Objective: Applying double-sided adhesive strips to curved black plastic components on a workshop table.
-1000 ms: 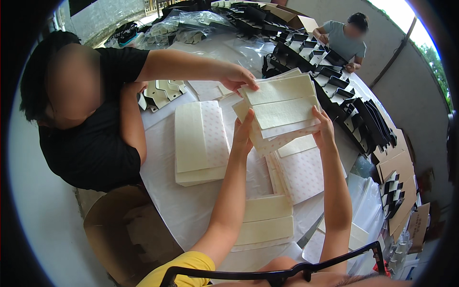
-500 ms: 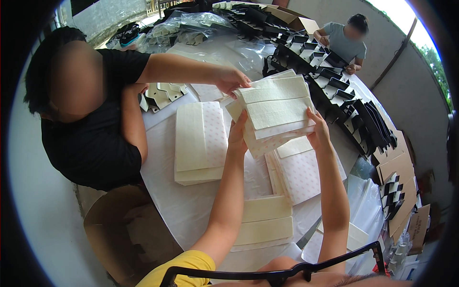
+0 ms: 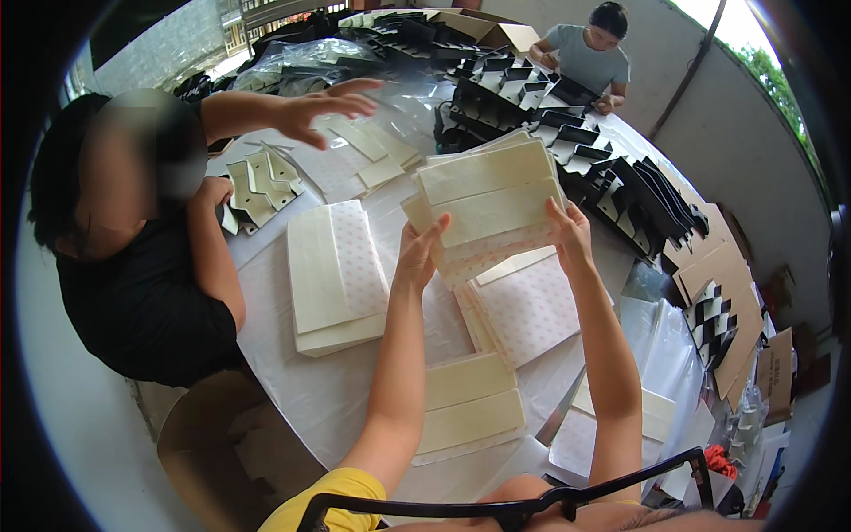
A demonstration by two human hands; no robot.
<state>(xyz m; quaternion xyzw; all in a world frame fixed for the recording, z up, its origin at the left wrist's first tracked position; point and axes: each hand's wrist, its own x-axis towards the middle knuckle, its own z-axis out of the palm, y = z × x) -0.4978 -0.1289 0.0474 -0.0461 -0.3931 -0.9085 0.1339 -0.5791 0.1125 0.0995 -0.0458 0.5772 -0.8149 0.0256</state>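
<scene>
Between my two hands is a stack of cream felt-like sheets (image 3: 492, 191) with pink-patterned white backing, raised over the table. My left hand (image 3: 420, 252) grips its left edge, thumb on top. On the right edge my right hand (image 3: 570, 234) is closed the same way. Below the held stack lies a pile of pink-patterned sheets (image 3: 532, 306). Another pile of cream sheets (image 3: 337, 275) rests to the left, and a further cream pile (image 3: 470, 403) is nearer me, between my forearms.
A co-worker's open hand (image 3: 332, 111) is at the far left, beyond bent cream parts (image 3: 263, 184). Rows of black bent parts (image 3: 567, 133) line the far right side, where another person (image 3: 589, 58) sits. A cardboard box (image 3: 230, 443) stands at the lower left.
The co-worker's hand has let go of the stack and drawn back to the left, fingers spread. I still hold the stack with both hands. The whole view has shifted slightly.
</scene>
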